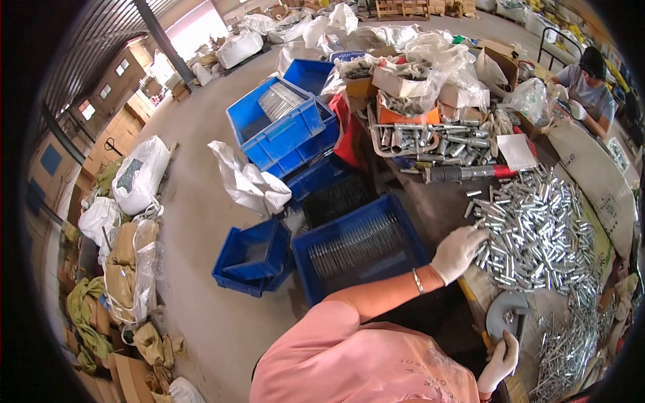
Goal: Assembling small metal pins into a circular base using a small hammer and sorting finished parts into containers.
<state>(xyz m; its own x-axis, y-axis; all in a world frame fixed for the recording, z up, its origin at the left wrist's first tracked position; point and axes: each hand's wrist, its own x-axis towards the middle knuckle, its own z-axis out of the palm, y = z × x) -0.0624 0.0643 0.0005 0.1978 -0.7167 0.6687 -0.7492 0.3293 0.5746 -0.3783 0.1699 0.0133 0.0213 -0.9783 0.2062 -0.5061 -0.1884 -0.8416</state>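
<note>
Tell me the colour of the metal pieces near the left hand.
The metal pieces are silver, clearest in the head view.

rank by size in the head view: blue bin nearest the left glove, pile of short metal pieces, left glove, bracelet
1. Blue bin and pile of metal pieces (too alike to rank)
2. Left glove
3. Bracelet

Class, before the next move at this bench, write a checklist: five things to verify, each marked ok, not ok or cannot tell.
1. Hands covered: ok; left hand and right hand both wear pale gloves.
2. Wrists free of jewellery: not ok; a bracelet circles the left wrist.
3. Short metal pieces within reach: ok; the left hand is at their pile's edge.
4. Right hand's grip: cannot tell; it is close to the grey disc, but its hold is unclear.
5. Rods lined up: ok; they lie side by side in the blue tray.
</note>
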